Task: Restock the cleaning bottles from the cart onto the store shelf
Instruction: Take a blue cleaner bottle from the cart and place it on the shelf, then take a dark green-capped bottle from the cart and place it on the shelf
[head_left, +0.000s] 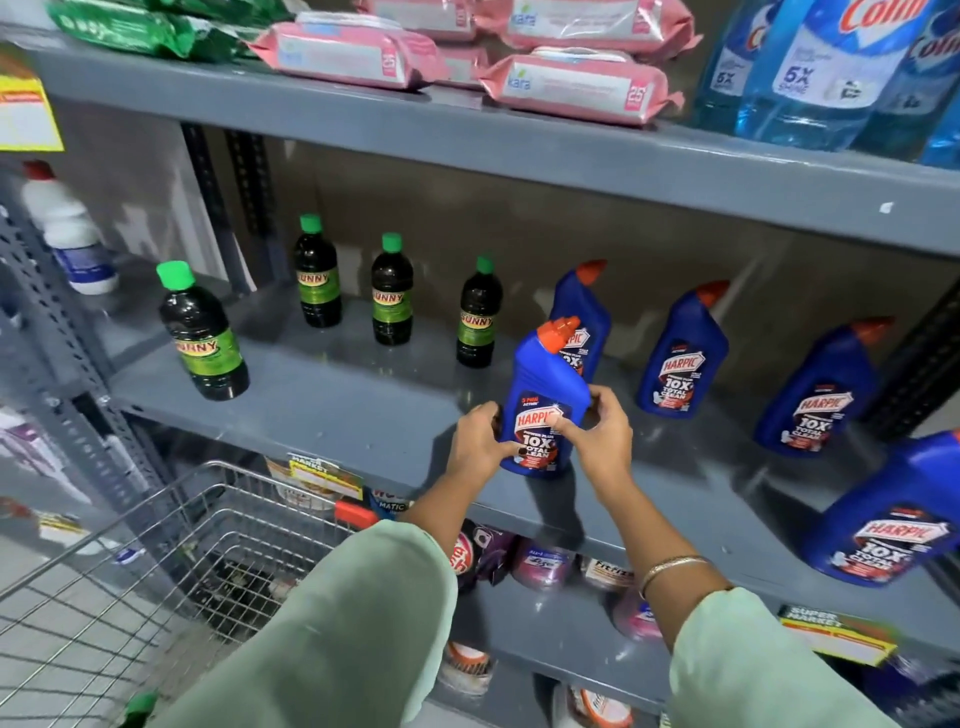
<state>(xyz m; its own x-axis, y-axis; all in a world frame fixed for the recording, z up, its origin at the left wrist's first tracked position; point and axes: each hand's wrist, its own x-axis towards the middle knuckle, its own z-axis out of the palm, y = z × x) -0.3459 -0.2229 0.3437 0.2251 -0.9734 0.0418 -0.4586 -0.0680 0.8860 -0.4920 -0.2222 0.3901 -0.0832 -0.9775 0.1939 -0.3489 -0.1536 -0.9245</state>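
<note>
A blue Harpic bottle (543, 400) with an orange-red cap stands near the front edge of the grey middle shelf (332, 400). My left hand (477, 439) grips its left side and my right hand (597, 431) grips its right side, thumb across the label. Several more blue Harpic bottles (680, 358) stand behind it and to the right. Several dark Sunny bottles (205, 332) with green caps stand on the left part of the same shelf. The wire cart (171, 551) is at the lower left, and a green cap (139, 705) shows at its bottom edge.
Pink wipe packs (576, 85), green packs (156, 26) and blue Colin bottles (831, 67) fill the shelf above. A white bottle (67, 228) stands on the unit to the left. Jars and pouches (540, 566) sit on the lower shelf, with yellow price tags (836, 634) on the edges.
</note>
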